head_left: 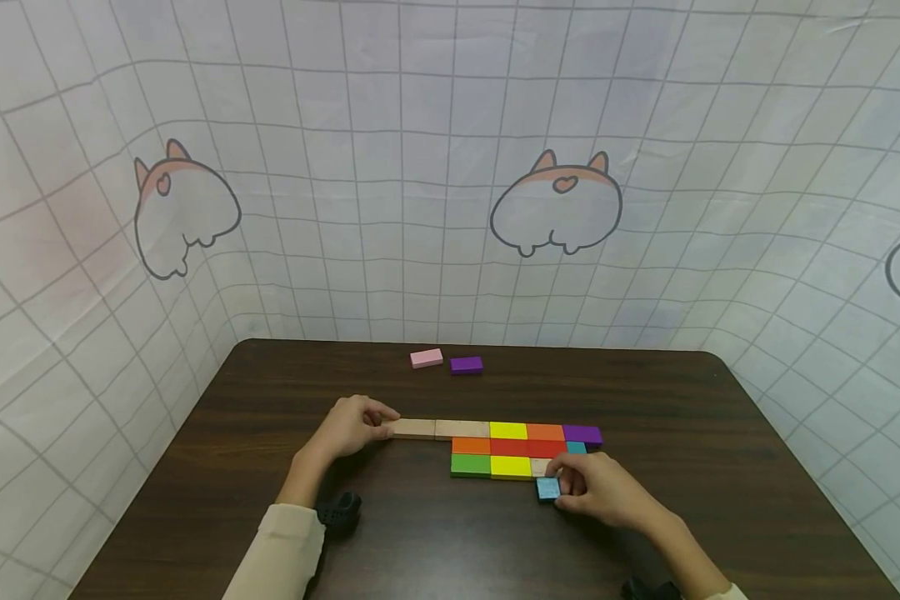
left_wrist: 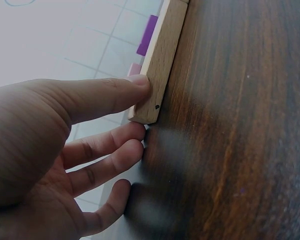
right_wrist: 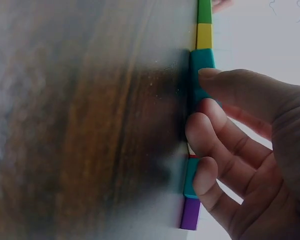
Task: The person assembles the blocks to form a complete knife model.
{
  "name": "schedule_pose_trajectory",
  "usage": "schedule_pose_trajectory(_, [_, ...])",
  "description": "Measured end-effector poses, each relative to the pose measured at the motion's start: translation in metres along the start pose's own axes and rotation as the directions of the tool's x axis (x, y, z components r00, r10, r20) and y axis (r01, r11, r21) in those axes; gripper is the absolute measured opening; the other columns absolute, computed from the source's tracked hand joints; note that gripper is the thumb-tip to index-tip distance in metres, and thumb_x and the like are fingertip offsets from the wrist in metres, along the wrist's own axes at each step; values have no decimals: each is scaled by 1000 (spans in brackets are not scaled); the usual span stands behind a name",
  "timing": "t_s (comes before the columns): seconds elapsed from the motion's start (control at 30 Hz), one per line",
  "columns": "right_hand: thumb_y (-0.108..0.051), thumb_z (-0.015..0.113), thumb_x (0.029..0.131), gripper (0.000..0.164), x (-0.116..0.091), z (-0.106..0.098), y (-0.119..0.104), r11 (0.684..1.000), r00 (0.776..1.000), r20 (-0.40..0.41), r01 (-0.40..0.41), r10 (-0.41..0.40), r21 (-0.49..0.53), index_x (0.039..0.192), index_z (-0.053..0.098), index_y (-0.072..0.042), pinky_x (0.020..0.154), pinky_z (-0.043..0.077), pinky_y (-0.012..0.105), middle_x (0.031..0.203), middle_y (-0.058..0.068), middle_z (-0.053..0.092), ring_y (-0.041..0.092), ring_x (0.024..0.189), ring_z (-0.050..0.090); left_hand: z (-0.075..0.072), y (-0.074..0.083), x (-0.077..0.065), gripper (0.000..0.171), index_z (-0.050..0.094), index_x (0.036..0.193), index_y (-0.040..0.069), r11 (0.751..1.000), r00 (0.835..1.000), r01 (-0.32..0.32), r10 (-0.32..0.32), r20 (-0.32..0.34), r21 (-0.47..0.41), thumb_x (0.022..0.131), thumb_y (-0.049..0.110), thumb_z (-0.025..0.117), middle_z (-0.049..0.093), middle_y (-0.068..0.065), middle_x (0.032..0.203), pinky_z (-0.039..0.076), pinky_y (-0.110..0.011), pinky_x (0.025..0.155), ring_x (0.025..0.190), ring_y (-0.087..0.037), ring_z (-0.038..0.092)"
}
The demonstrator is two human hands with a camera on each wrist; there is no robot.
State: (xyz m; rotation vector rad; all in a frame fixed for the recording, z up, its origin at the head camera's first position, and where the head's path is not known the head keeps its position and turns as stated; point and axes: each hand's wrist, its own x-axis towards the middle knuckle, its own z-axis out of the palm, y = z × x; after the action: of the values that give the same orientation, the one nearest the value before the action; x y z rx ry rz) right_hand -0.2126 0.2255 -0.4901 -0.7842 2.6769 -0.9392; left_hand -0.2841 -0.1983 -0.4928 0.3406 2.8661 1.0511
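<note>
My left hand pinches the left end of a plain wooden block; in the left wrist view the thumb presses its near side, other fingertips rest on the table. A second plain block abuts it, then yellow, orange and purple in one row. In my right hand, thumb and fingers grip a teal block, just in front of the lowest row of green, yellow and a partly hidden plain block.
The middle row holds an orange block, red and teal. Farther back on the dark table lie a pink block and a purple block. A patterned cloth hangs behind the table.
</note>
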Motion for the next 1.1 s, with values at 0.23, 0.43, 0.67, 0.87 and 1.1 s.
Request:
schedule_pose_trajectory(0.23, [-17, 80, 89, 21, 0, 1, -1, 1000, 1000, 8, -12, 12, 4, 105, 67, -15, 63, 49, 22, 79, -9, 60, 2, 67, 52, -1, 1, 0, 18, 82, 107, 23, 1000, 1000, 0, 0, 0, -5, 89, 18, 81, 67, 0, 94, 50, -32, 71, 82, -15, 58])
schedule_pose_trajectory(0.43, [-18, 79, 89, 19, 1, 1, -4, 999, 1000, -5, -29, 29, -18, 103, 67, -15, 63, 49, 22, 77, -11, 61, 2, 67, 53, 0, 0, -1, 19, 82, 107, 22, 1000, 1000, 0, 0, -1, -5, 89, 18, 81, 67, 0, 95, 50, -32, 71, 82, -15, 57])
schedule_pose_trajectory(0.67, [-18, 80, 88, 20, 2, 3, -7, 998, 998, -15, -57, 56, -15, 101, 66, -14, 62, 49, 22, 77, -9, 62, 3, 67, 54, 0, 0, 0, 19, 82, 106, 22, 1000, 1000, 0, 0, -2, -11, 88, 17, 81, 67, 0, 93, 49, -31, 69, 81, -15, 56])
schedule_pose_trajectory(0.87, [-18, 81, 88, 20, 3, 3, -9, 998, 998, -10, -66, 66, -10, 101, 66, -14, 62, 49, 22, 78, -8, 62, 4, 67, 54, 0, 0, -1, 19, 82, 107, 22, 1000, 1000, -6, 6, -2, -13, 88, 18, 81, 67, 0, 94, 49, -31, 70, 82, -15, 57])
schedule_pose_trajectory(1.1, [-18, 81, 88, 21, 3, 3, -8, 999, 999, -14, -47, 47, 0, 101, 66, -14, 61, 48, 22, 78, -8, 63, 3, 67, 54, 0, 0, -1, 19, 82, 107, 23, 1000, 1000, -7, 7, -2, -20, 89, 18, 81, 68, 0, 96, 50, -32, 72, 84, -15, 58])
